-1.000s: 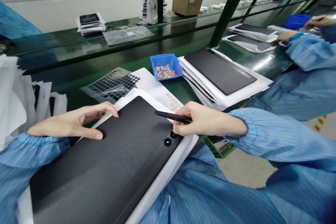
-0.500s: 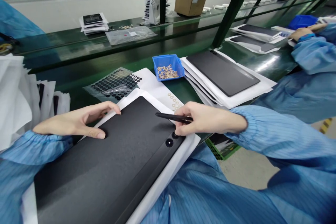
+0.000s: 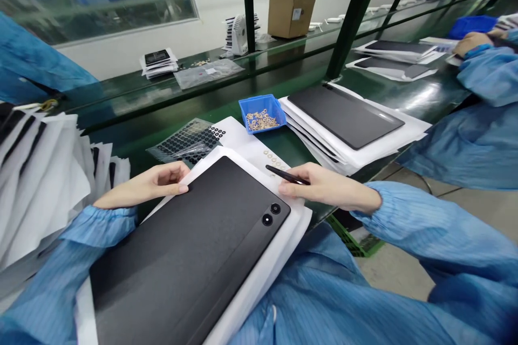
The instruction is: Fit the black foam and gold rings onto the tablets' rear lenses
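A black tablet back cover (image 3: 182, 248) lies tilted before me on white foam sheets (image 3: 297, 215). Two round camera lens rings (image 3: 271, 214) sit near its right corner. At the cover's upper left edge is my left hand (image 3: 162, 180), closed on that edge with the thumb on top and the fingers partly hidden. Just beyond the right edge, my right hand (image 3: 309, 186) grips black tweezers (image 3: 283, 173), their tip pointing left over a white sheet. Small ring-shaped stickers (image 3: 275, 159) lie in rows on that sheet, close to the tweezers.
A blue bin (image 3: 263, 113) holds small tan rings. Beside it lie a clear bag of black rings (image 3: 188, 143) and a stack topped by another dark cover (image 3: 348, 113). White sleeves (image 3: 44, 183) crowd the left. A co-worker's hand (image 3: 473, 43) is at far right.
My right hand with the tweezers has lifted off the lens rings to the cover's right edge, so both rings show. My left thumb has slid from the cover's face to its edge.
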A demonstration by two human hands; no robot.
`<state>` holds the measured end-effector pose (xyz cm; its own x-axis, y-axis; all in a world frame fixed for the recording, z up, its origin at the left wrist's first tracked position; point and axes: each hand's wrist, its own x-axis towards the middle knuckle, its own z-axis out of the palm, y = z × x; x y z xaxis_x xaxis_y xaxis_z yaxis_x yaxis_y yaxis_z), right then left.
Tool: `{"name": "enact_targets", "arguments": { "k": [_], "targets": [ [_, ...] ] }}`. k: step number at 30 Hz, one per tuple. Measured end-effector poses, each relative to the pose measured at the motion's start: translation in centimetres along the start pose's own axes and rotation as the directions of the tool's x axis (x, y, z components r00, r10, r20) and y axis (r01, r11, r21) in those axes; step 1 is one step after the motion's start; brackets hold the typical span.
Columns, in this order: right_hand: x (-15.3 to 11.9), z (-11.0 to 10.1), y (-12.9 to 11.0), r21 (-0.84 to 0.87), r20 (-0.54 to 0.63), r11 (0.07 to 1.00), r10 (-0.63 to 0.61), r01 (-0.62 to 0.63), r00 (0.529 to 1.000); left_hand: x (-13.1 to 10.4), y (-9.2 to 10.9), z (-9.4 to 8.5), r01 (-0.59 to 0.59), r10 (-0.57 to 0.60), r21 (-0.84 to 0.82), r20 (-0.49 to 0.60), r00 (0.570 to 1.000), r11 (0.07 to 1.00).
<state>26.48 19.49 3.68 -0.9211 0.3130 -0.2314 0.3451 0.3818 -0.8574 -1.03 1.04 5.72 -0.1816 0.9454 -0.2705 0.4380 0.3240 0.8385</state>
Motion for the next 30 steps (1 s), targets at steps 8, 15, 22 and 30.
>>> {"name": "enact_targets", "arguments": {
  "k": [8,15,22,30],
  "targets": [
    [1.6,0.1,0.1,-0.206,-0.105,0.974,-0.113,0.09,0.988,-0.4,0.3,0.2,-0.107,0.109,0.04,-0.06,0.992,0.993],
    [1.2,0.0,-3.4,-0.276,-0.277,0.923,-0.342,0.267,0.898,-0.5,0.1,0.1,-0.183,0.171,-0.045,-0.191,0.967,0.982],
    [3.1,0.1,-5.5,0.363,-0.291,0.912,-0.081,0.189,0.953,-1.8,0.4,0.7,-0.215,0.164,-0.187,-0.256,0.953,0.959],
    [4.7,4.2,-4.9,0.694,-0.072,0.703,-0.15,0.157,0.986,-1.3,0.5,-0.6,-0.467,0.119,-0.34,-0.692,0.712,0.816]
  ]
}}
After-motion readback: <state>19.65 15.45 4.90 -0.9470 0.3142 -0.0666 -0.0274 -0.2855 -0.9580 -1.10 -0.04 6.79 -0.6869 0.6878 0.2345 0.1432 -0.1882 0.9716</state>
